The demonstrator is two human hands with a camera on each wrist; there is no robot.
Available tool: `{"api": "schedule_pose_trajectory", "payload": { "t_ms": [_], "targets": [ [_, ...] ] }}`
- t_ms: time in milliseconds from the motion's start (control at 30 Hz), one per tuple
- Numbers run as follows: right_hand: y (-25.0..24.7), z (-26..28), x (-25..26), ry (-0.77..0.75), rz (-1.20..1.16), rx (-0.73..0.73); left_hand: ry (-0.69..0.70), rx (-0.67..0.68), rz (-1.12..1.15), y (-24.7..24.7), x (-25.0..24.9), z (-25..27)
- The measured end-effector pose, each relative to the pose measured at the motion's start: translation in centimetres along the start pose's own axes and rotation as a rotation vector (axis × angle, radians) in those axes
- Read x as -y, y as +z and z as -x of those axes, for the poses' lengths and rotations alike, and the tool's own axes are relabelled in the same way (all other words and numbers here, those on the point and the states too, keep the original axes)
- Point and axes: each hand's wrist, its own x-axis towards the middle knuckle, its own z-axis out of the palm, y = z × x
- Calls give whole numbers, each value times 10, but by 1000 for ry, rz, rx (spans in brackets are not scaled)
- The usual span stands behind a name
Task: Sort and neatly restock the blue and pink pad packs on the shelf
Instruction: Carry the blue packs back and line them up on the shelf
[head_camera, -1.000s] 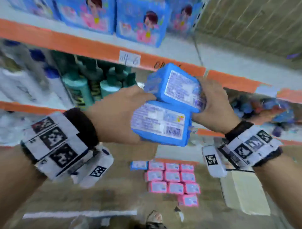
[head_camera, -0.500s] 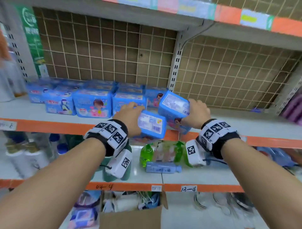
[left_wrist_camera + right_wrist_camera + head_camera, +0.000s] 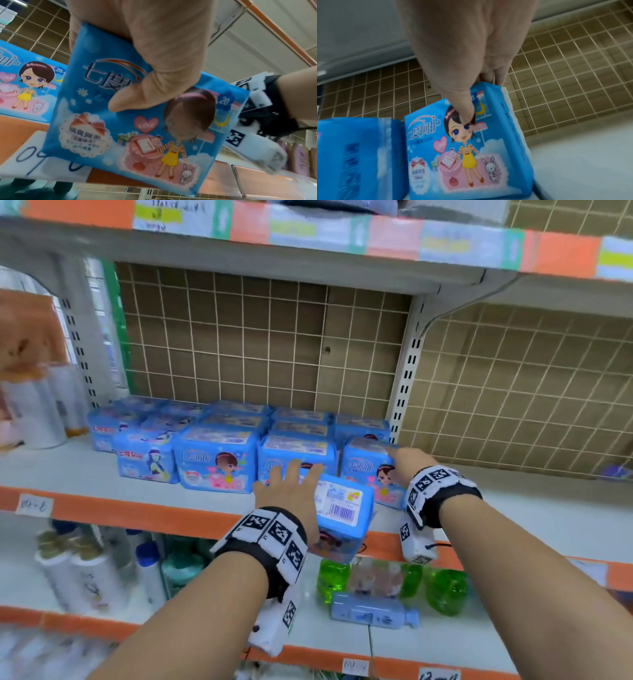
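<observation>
Several blue pad packs [image 3: 215, 460] stand in rows on the middle shelf [image 3: 68, 470]. At the row's right end stands one more blue pack [image 3: 368, 470], upright on the shelf. My right hand [image 3: 402, 462] pinches its top, with the thumb [image 3: 464, 108] on the printed front [image 3: 462, 155] and the fingers behind. My left hand [image 3: 291, 491] grips a second blue pack [image 3: 342, 508], barcode side up, over the shelf's front edge. The left wrist view shows the thumb [image 3: 137, 94] across this pack's front [image 3: 137, 128]. No pink packs are in view.
A slotted upright post [image 3: 407, 378] rises just right of the row, and beyond it the shelf board [image 3: 531, 508] is bare. A wire grid backs the shelf. The lower shelf holds green bottles [image 3: 445, 590], a lying blue bottle [image 3: 373, 614] and white bottles [image 3: 82, 580].
Both hands rose from low over the floor to the shelf. The right hand's pack now stands at the row's right end, and the left hand's pack has moved forward to the shelf edge.
</observation>
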Motion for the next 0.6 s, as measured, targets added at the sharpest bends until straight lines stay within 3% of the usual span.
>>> {"api": "schedule_pose_trajectory", "payload": {
  "t_ms": [267,600],
  "targets": [
    [5,-48,9,-79,-64,-19,8,-69,15,8,4,-4],
    [21,-56,12,-121,-212,-157,4,-96,4,11,4,-3]
  ]
}}
